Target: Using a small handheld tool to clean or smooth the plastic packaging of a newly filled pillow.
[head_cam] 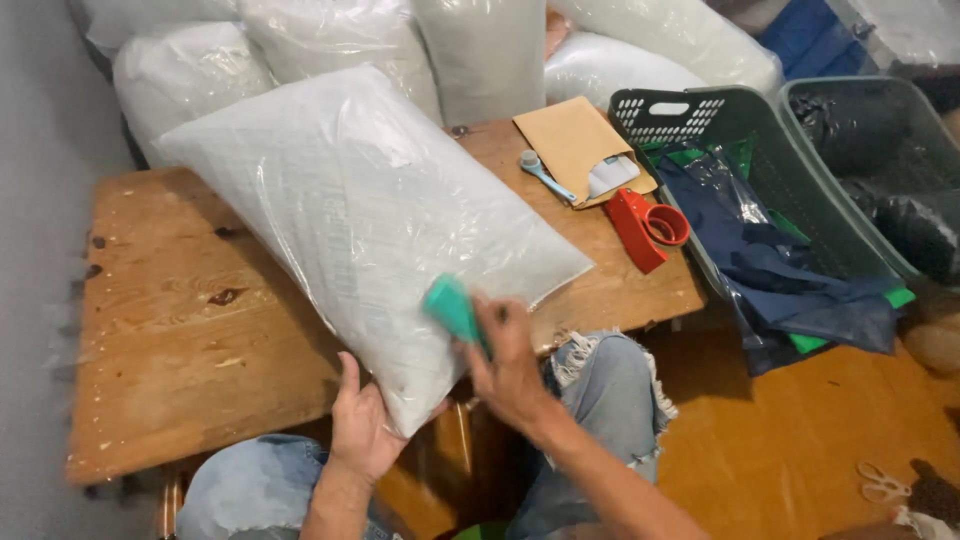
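— What's the biggest thing in hand here?

— The large white pillow sealed in clear crinkled plastic [370, 220]. It lies slantwise across the worn wooden table [170, 340], its near corner hanging over the table's front edge above the person's knees in torn blue jeans.

— How should the pressing be done well, would you say?

— I'd judge it wants firm, even strokes along the bag while the corner is braced from below, so the slippery film doesn't slide or bunch up.

— And the hands?

— The left hand [362, 425] is spread wide, palm up against the underside of the overhanging corner, propping it rather than gripping. The right hand [508, 365] is curled closed around a small teal-green plastic block [452, 308], which rests against the bag's near edge.

— Anything smaller close by?

— Farther back on the table lie a brown paper envelope [570, 135], a red tape dispenser [645, 228] and a little light-blue brush-like tool [543, 174]. Beside the table stands a dark green plastic basket [700, 110] holding blue cloth in plastic.
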